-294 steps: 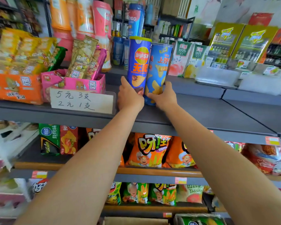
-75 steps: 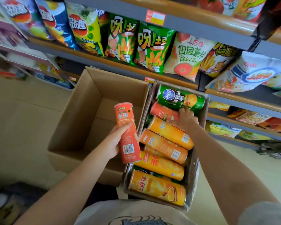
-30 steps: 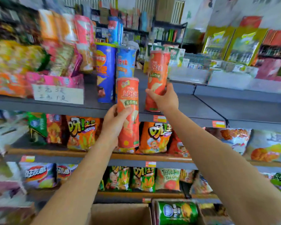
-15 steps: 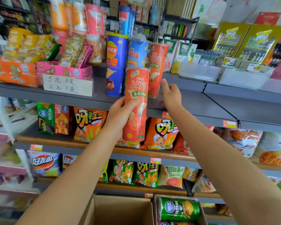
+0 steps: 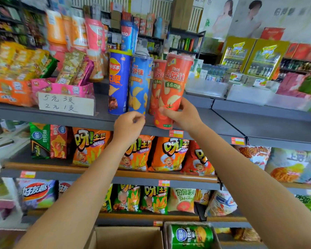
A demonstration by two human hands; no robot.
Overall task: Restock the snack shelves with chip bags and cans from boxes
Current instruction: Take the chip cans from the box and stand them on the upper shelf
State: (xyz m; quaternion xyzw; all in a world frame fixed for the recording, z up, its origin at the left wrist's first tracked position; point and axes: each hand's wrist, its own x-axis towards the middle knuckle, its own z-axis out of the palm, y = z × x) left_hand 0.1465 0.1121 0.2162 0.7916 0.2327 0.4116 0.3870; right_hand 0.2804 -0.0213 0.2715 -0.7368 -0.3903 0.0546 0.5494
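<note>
My right hand [image 5: 183, 117] grips the lower part of a red chip can [image 5: 176, 81], tilted slightly, its base at the front of the grey top shelf [image 5: 223, 126]. Just behind it stands a second red can [image 5: 157, 83], beside a light blue can [image 5: 139, 83] and a dark blue can [image 5: 118, 79]. My left hand [image 5: 128, 125] is raised below the light blue can's base, fingers curled, with nothing in it. At the bottom, a green can [image 5: 190, 236] lies in a cardboard box.
A pink snack box [image 5: 65, 88] with a handwritten price card [image 5: 66, 104] sits left of the cans. Chip bags [image 5: 167, 153] fill the two lower shelves. An open cardboard box [image 5: 126, 238] stands on the floor. Bare shelf extends right of the cans.
The red can has passed from my left hand to my right hand and risen onto the top shelf. My left hand has let go. The other red can now stands alone.
</note>
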